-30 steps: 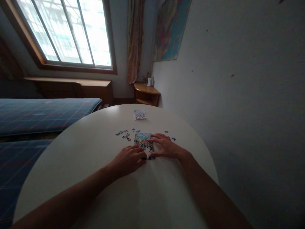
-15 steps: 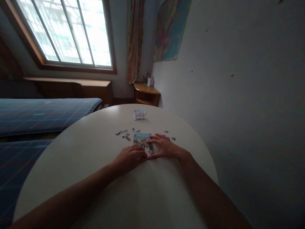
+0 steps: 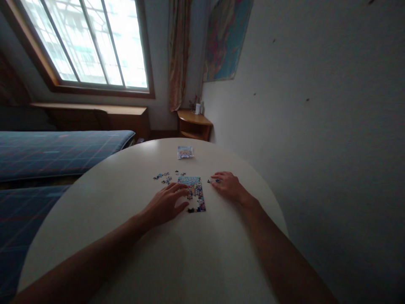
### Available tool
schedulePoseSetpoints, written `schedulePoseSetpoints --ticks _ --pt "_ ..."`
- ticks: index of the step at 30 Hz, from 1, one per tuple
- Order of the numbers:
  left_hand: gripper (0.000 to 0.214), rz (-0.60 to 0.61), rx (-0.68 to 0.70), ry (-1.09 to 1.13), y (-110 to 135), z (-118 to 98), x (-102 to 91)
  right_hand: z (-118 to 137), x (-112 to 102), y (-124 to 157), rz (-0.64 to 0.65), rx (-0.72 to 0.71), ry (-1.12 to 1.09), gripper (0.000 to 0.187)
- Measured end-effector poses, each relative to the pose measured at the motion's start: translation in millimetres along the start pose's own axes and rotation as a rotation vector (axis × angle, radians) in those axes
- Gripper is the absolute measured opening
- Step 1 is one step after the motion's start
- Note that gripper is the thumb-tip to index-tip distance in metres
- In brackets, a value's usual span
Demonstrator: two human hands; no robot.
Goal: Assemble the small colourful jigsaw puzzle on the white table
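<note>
A partly assembled jigsaw puzzle (image 3: pixel 198 190) lies flat on the round white table (image 3: pixel 202 261), with a gap in its lower left part. My left hand (image 3: pixel 166 200) rests over the puzzle's left edge, fingers stretched out and apart, holding nothing. To the right of the puzzle, my right hand (image 3: pixel 228 185) reaches its fingertips to loose puzzle pieces (image 3: pixel 217 180); its fingers are spread and have no piece lifted. Several more loose pieces (image 3: pixel 162 175) are scattered beyond my left hand.
A small printed packet or card (image 3: pixel 185 152) lies toward the table's far side. A bed with a plaid cover (image 3: pixel 63 152) stands at the left. The wall (image 3: pixel 332 147) runs along the right, and a wooden corner shelf (image 3: pixel 194 118) is behind the table.
My right hand has moved off the puzzle to the right, onto the loose pieces. My left hand has shifted up and opened, leaving the puzzle's bottom edge, where dark pieces now show.
</note>
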State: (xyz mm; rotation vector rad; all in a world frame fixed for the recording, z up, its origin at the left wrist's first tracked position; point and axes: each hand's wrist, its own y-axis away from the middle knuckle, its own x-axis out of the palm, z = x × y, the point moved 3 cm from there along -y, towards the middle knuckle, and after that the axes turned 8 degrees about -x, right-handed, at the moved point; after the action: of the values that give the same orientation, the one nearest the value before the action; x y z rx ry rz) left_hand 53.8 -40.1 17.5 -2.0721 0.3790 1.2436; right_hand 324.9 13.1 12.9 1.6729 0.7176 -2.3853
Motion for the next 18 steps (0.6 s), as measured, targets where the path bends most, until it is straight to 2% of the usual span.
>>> schedulePoseSetpoints --ticks 5,9,18 --pt "0.027 0.023 -0.027 -0.012 0 9 7.9 16 0 -1 0.027 -0.030 -0.004 0.027" --pt "0.033 0.043 -0.026 -0.008 0 11 12.4 17 -4 -2 0.039 -0.056 -0.012 0.020" --pt "0.041 0.100 -0.030 -0.019 1 13 17.2 24 -7 -4 0.106 -0.071 0.026 0.018"
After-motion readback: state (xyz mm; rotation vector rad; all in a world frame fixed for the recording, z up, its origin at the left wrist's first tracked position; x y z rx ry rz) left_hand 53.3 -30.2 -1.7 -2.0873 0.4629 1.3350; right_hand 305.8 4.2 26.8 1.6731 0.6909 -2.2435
